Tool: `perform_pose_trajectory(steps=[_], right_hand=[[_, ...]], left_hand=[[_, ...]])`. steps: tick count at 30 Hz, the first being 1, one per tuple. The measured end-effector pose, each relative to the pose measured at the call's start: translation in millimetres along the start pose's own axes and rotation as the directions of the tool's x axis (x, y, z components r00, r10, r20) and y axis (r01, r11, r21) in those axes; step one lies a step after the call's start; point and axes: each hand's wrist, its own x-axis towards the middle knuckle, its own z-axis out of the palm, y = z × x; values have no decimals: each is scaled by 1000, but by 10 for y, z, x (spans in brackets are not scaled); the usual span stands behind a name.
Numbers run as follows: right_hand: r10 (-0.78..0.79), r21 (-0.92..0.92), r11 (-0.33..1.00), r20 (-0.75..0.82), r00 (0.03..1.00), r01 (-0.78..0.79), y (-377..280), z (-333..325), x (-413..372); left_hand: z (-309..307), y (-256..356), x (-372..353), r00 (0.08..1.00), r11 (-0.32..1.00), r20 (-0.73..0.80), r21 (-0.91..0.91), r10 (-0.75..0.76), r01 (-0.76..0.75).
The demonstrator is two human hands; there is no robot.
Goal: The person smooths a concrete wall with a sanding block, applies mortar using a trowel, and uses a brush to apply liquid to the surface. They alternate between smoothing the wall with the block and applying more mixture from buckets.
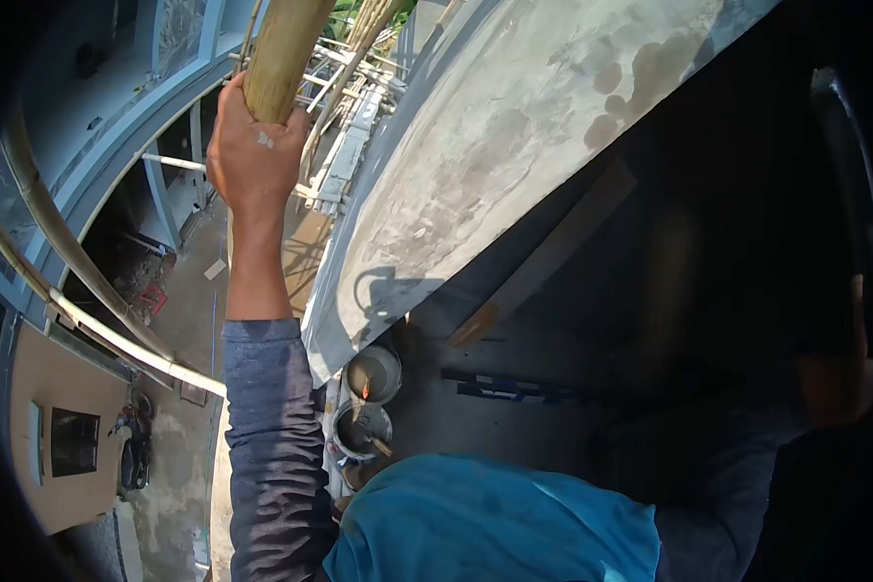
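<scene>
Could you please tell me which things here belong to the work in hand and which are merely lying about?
In hand:
left hand, fingers closed round the bamboo pole.

Lying about, untouched:
near bucket and far bucket, each holding tools; blue level; wooden plank.

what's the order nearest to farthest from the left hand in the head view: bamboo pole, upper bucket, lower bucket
1. bamboo pole, gripped in the left hand, top
2. upper bucket, lower centre
3. lower bucket, just beneath it
</scene>
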Motion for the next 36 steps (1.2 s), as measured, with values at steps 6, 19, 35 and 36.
perform_pose_trajectory(steps=[6, 19, 35, 36], right_hand=[[600, 589, -103, 679, 422, -801, 239, 2025, -3196], [460, -47, -21, 887, -51, -999, -3733, 6614, -5999], [223, -248, 553, 964, -146, -796, -4239, 9073, -6090], [188, -247, 495, 966, -175, -833, -4100, 8960, -6007]], left_hand=[[-135, -52, 96, 944, 978, 282, -166, 172, -129], [-84, -497, 538, 961, 999, 273, -22, 37, -32], [528, -732, 76, 940, 977, 299, 86, 161, -194], [443, -703, 124, 946, 981, 287, 74, 150, -178]])
